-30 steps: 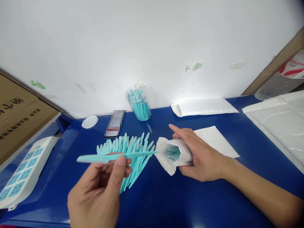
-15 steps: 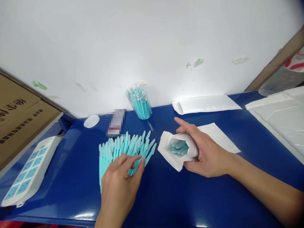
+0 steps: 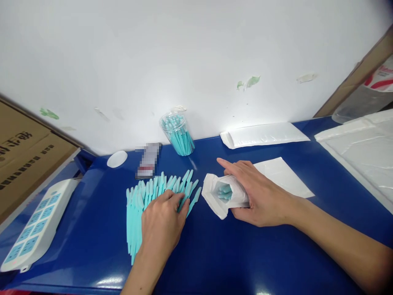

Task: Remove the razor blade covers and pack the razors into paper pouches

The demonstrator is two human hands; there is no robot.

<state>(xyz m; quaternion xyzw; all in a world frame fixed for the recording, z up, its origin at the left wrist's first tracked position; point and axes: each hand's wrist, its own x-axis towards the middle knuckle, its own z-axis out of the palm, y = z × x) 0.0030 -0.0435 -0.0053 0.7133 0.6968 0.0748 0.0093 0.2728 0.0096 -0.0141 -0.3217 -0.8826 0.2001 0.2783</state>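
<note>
A spread of turquoise eyebrow razors (image 3: 134, 223) with pale caps lies side by side on the blue table. Over its right part, my left hand (image 3: 166, 215) pinches at a razor with thumb and forefinger; its palm covers several others. My right hand (image 3: 260, 196) is wrapped round a white padded envelope (image 3: 211, 196), forefinger stretched out. The envelope's mouth gapes toward my left hand, and capped ends of razors (image 3: 225, 192) show inside it.
A clear tub (image 3: 178, 133) full of razors stands by the wall, near a white lid (image 3: 117, 159) and a blurred packet (image 3: 147, 160). More white envelopes (image 3: 267, 135) lie behind and right. A power strip (image 3: 39, 223) and a cardboard box (image 3: 27, 151) are at left.
My left hand has moved up into the razors and its thumb and forefinger have closed in. My right hand has shifted the envelope slightly left, and its mouth has tipped.
</note>
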